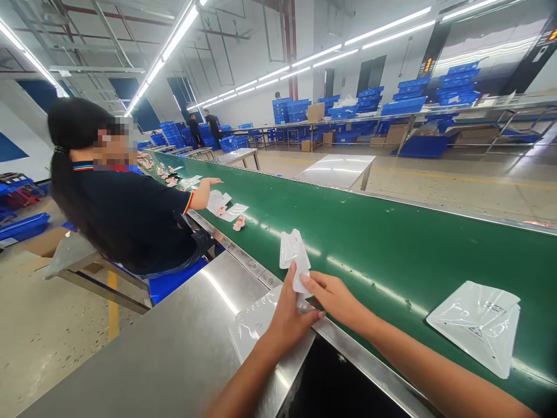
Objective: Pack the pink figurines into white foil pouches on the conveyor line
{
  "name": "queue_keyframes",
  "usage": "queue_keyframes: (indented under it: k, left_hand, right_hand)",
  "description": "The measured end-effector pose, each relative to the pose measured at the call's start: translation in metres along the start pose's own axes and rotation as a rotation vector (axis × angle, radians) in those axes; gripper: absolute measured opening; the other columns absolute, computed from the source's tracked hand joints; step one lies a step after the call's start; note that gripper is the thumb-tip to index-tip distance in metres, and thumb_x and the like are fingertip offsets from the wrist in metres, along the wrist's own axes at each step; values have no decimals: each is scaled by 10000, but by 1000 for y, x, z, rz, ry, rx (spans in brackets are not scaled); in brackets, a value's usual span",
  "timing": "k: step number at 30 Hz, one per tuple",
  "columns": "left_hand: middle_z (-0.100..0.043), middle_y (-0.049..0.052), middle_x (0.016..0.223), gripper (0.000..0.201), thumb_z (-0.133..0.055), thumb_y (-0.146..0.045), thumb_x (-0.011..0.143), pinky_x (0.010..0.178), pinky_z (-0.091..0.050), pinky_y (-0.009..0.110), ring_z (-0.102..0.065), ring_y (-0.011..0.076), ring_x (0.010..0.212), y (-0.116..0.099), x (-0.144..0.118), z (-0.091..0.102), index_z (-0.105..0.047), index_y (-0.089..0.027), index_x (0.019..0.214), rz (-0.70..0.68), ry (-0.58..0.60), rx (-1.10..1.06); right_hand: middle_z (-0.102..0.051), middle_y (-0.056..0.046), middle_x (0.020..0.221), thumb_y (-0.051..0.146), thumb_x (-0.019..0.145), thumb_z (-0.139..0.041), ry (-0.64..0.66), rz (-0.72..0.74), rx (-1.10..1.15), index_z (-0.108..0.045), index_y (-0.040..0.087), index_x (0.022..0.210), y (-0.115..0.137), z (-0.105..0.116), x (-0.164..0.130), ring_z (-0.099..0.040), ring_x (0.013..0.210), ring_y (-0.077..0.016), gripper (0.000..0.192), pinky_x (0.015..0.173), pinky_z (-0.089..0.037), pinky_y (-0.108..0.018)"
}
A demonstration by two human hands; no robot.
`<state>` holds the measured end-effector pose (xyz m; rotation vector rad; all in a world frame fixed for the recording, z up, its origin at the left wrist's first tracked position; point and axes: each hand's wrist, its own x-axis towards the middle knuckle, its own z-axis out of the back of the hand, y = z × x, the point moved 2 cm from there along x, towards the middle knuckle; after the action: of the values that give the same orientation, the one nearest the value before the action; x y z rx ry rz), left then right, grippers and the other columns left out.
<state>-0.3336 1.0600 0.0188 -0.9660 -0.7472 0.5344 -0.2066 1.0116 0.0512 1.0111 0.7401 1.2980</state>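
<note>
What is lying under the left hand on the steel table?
A stack of clear plastic sheets lies on the steel table under the left hand. The wrist hides its right edge.

Between the left hand point(285, 313) and right hand point(337, 299), which meet over the near edge of the green conveyor belt point(391, 244), there is no gap, and the clear pouch point(295, 260) they hold stands up just beyond them. To the right the belt lies bare until a stack of clear bags point(478, 325) blocks the near right part. To the far left a co-worker point(126, 209) and scattered packets point(226, 206) crowd the belt, while the steel table point(174, 348) near left is open apart from a flat bag point(252, 325) under the left wrist.
</note>
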Motion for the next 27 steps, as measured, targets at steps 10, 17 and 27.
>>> queue_keyframes:
  k: [10,17,27]
  left_hand:
    - [-655,52,985,393,-426,-440,887,826,-436,339,-566,244,941,1,-2,21,-594,-172,1121,205,22,-132]
    - [-652,94,990,442,-638,-429,764,803,-439,330,-585,255,921,-5,-4,28,-615,-136,1095,379,415,-582]
    - [-634,102,1047,455,-662,-416,758,844,-434,350,-580,254,979,21,-16,-5,-581,-166,1129,594,241,-802]
  right_hand:
    - [-595,-33,1014,517,800,-526,-263,165,-328,-599,251,1039,38,48,5,-553,850,-171,365,724,-441,-291]
    - [-624,3,778,375,866,-479,114,285,-307,-657,228,824,37,46,10,-555,727,-128,235,668,-412,-248]
    - [-631,-10,817,351,880,-468,85,295,-310,-659,229,825,11,32,-12,-548,739,-129,233,674,-409,-248]
